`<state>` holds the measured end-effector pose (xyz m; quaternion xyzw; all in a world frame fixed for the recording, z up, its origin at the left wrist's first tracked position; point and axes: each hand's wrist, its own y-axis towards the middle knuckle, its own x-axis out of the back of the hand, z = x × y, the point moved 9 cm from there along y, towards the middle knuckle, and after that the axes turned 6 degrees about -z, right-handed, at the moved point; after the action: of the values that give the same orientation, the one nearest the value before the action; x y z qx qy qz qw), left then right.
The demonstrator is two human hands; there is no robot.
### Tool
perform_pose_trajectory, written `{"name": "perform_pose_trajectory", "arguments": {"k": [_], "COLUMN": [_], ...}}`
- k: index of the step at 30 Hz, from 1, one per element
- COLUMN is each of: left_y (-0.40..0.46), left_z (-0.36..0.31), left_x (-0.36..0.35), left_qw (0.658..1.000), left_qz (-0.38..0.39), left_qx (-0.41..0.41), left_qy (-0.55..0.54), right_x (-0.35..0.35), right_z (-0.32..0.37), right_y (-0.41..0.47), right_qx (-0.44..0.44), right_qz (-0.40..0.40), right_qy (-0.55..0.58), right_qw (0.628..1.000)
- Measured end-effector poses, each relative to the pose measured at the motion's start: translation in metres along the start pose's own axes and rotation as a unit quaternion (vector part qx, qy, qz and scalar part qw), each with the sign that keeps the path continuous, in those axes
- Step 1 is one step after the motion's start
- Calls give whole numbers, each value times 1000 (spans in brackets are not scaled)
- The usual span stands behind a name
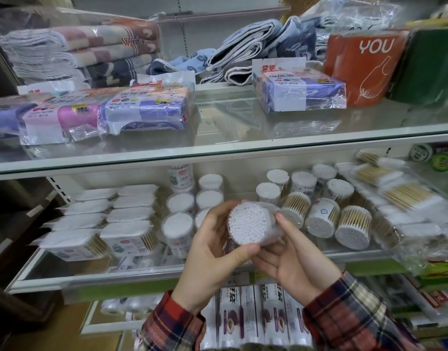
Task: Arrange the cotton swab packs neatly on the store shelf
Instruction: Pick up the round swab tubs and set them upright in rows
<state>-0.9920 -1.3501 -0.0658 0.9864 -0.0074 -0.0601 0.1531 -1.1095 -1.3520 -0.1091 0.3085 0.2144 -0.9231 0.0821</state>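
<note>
A round cotton swab pack [248, 222] in clear wrap, white tips facing me, is held in front of the middle glass shelf [357, 254]. My left hand [212, 252] grips it from the left and below, thumb under its front. My right hand [291, 259] cups it from the right, thumb against its side. Behind it stand upright round tubs of swabs [180, 202], tilted round packs with wooden sticks [321, 220] to the right, and flat rectangular swab packs [126, 230] in two rows at the left.
Long bagged swab packs [405, 196] lie at the shelf's right. The upper glass shelf [218, 150] carries bagged rolls [147, 107], folded towels [81, 46] and an orange box [362, 67]. Wrap boxes [253, 317] stand on the shelf below my wrists.
</note>
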Motion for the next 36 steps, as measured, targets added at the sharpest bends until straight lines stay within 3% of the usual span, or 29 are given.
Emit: {"name": "perform_pose_trajectory", "arguments": {"k": [6, 11, 18, 24, 28, 36], "left_y": [-5, -1, 2, -7, -9, -7], "left_z": [-4, -3, -22, -27, -27, -31], "left_x": [6, 17, 3, -15, -14, -2], "left_qw": [1000, 1000, 977, 920, 894, 926], "left_qz": [-7, -9, 118, 160, 138, 75], "left_qx": [-12, -5, -36, -99, -129, -135], "left_qy": [-21, -7, 176, 343, 407, 344], "right_x": [8, 9, 3, -6, -7, -10], "right_z": [2, 11, 39, 44, 45, 52], "right_y": [4, 6, 6, 7, 6, 0], "right_qx": [5, 51, 142, 184, 211, 239], "right_qz": [-18, -24, -5, 16, 9, 12], "right_qy": [-17, -110, -229, -282, -329, -335], "right_qw": [1000, 992, 963, 942, 920, 911]}}
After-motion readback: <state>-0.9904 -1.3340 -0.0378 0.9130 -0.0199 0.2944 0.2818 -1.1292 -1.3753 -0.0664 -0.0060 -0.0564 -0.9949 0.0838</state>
